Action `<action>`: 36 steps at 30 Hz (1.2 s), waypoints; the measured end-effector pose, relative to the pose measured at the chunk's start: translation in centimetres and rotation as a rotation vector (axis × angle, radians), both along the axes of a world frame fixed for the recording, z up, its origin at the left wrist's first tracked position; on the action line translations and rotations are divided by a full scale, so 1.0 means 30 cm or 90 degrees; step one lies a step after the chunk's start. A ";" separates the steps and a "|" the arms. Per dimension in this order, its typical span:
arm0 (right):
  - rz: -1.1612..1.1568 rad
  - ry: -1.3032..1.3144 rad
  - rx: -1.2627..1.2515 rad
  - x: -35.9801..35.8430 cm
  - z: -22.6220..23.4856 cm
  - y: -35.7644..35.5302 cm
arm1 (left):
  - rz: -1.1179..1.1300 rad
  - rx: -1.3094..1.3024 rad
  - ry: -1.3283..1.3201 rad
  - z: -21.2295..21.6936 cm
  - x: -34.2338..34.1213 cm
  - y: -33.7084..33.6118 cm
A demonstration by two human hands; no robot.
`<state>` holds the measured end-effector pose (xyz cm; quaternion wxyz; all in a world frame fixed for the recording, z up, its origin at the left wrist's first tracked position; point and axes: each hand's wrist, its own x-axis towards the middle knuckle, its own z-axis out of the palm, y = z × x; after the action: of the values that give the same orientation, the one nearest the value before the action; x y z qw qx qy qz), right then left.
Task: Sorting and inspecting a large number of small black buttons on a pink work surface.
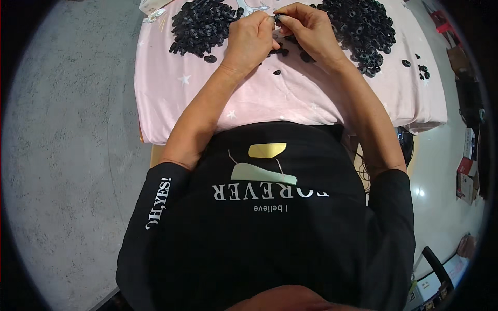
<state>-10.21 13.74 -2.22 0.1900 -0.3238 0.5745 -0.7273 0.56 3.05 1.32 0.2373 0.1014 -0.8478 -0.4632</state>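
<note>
Left grip (pixel 250 42) and right grip (pixel 313 37) pinch perhaps 1 black part (pixel 278 19) between 2 black piles (pixel 199 28) on pink cloth (pixel 179 103)

Looks like a makeshift workshop, maybe at home: heaps of small black parts (pixel 365 31) on star-print cloth (pixel 181 109), grey floor (pixel 67 129), boxes (pixel 465 186) at right.

Free toward me, blocked sideways
The pink cloth (pixel 290 98) between my forearms (pixel 206 98) lies mostly bare; a left pile (pixel 201 28) and right pile (pixel 366 31) of black parts obstruct me.
</note>
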 end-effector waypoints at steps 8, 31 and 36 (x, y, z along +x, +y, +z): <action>-0.018 0.034 0.041 0.014 0.029 0.011 | -0.004 -0.094 0.023 0.001 0.004 0.004; 0.066 0.053 -0.007 -0.046 -0.033 0.024 | -0.039 -0.065 -0.043 0.000 0.014 -0.032; 0.084 -0.008 -0.013 -0.023 0.005 0.042 | -0.007 -0.105 0.047 -0.031 -0.006 -0.046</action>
<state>-10.90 15.00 -2.07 0.2377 -0.3579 0.5430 -0.7215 0.39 1.69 0.38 0.2736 0.0596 -0.8742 -0.3968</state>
